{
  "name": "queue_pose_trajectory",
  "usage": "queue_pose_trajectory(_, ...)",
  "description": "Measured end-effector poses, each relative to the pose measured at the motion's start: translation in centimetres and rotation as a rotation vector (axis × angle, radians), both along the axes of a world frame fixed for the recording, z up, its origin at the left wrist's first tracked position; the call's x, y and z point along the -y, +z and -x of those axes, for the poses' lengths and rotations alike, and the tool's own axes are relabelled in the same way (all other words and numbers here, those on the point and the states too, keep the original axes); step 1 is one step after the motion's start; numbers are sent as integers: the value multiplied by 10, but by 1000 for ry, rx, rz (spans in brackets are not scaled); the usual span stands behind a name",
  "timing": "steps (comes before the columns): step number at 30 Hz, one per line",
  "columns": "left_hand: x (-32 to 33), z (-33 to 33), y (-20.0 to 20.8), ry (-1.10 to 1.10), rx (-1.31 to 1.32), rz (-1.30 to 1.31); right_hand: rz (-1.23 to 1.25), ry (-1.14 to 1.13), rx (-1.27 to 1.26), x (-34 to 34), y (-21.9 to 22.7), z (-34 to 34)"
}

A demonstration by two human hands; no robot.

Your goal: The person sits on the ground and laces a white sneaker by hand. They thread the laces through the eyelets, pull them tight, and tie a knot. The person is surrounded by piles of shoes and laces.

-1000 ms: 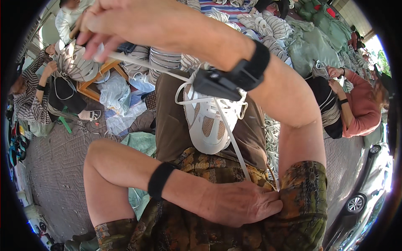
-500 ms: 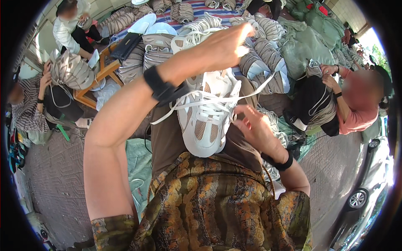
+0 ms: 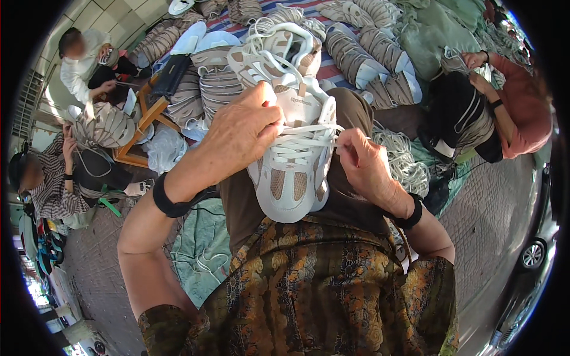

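Observation:
Toe toward me, a white and beige sneaker (image 3: 288,199) lies on my lap across my brown trousers. White shoelace (image 3: 297,155) is threaded across its lower eyelets, and strands run crosswise below the tongue (image 3: 295,105). My left hand (image 3: 246,127) is closed at the left side of the shoe's opening, its fingertips on the lace. On the other side my right hand (image 3: 367,163) pinches the lace by the right eyelet row. The finger pads of both hands are partly hidden. Another beige sneaker (image 3: 237,59) with loose white laces rests just beyond the first.
Stacked beige shoe uppers (image 3: 219,80) lie ahead on a striped sheet (image 3: 329,71). A bundle of white laces (image 3: 404,157) is at my right knee. A wooden frame (image 3: 138,121) stands left. Co-workers sit on both sides; a person in pink (image 3: 522,113) handles laces. A car (image 3: 531,261) is far right.
My left hand has come back from beyond the shoe at the right to its left side. My right hand has risen and closed on the lace. The view has shifted slightly.

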State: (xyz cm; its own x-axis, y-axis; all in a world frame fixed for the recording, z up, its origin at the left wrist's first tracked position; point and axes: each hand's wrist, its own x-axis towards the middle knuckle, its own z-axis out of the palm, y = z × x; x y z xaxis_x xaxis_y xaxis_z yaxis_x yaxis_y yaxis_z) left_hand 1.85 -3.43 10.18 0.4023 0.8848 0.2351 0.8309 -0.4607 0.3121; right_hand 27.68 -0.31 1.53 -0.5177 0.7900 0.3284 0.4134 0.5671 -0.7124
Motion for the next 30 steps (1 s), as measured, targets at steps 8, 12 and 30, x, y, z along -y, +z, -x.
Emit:
queue_pose_trajectory(8, -5, -2, -1, -12, 118, 32, -373, -49, 127, -17, -6, -3)
queue_pose_trajectory(12, -6, 18, -4, 27, 79, 44, 0, -141, -22, -14, 10, -6)
queue_pose_trajectory(30, 51, 134, 23, 408, 282, 118, -286, 64, -70, -1, 14, 10)
